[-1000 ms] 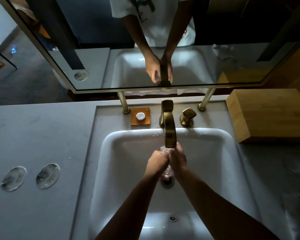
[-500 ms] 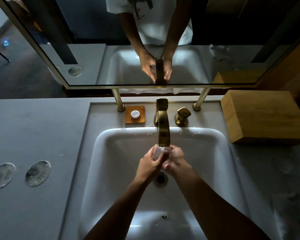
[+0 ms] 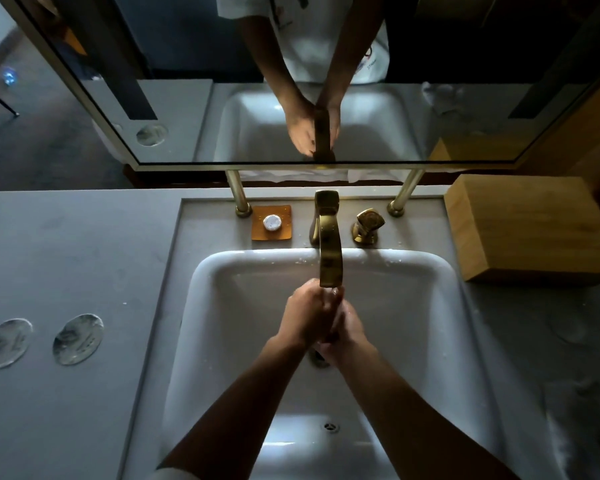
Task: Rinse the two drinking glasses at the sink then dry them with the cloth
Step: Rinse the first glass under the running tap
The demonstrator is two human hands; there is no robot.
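Observation:
Both my hands meet under the brass faucet (image 3: 330, 258) over the white sink (image 3: 430, 282). My left hand (image 3: 309, 317) curls over the top of a clear drinking glass (image 3: 333, 295), and my right hand (image 3: 351, 330) grips it from the right and below. Only a wet glint of the glass shows between my fingers. A faint round clear shape, possibly the second glass (image 3: 568, 329), stands on the dim counter to the right. A pale cloth (image 3: 565, 434) lies near the counter's front right, hard to make out.
Two round clear discs (image 3: 42, 341) lie on the grey counter at left. A soap dish (image 3: 271, 223) and a brass tap handle (image 3: 368, 226) sit behind the basin. A wooden box (image 3: 527, 230) stands at right. A mirror (image 3: 291, 98) hangs above.
My hands have closed tighter round the glass and turned it, so my left hand now covers the part that showed half a second ago. They stay under the spout.

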